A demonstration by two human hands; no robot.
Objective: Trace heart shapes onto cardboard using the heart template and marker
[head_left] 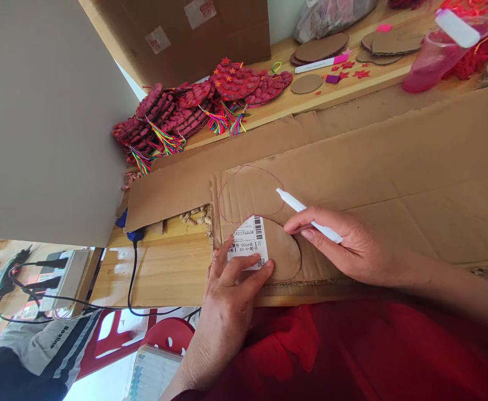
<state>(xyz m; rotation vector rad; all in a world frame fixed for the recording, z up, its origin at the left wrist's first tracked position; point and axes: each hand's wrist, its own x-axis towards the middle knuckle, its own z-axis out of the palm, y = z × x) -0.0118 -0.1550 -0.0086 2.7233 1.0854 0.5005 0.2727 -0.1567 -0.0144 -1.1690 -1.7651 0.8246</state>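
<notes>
My right hand (358, 250) pinches a white marker pen (310, 215), its tip pointing up and left over a large cardboard sheet (377, 200). Close to the tip, a rounded outline (247, 165) is drawn on the sheet in thin reddish line. Just below that outline lies a rounded cardboard cutout (283, 253) with a white printed label (247, 236) on its left part. My left hand (233, 289) rests on the cutout with fingers spread, pressing its left side and lower edge. Its fingers cover part of the label.
Stacked dark red decorated pieces (185, 106) with colourful tassels lie at the back left. Behind the sheet are cardboard ovals (321, 47), a capped marker (321, 64), red stars (360, 73) and a pink plastic cup (425, 67). A black cable (133, 278) hangs at left; peanuts (196, 215) lie nearby.
</notes>
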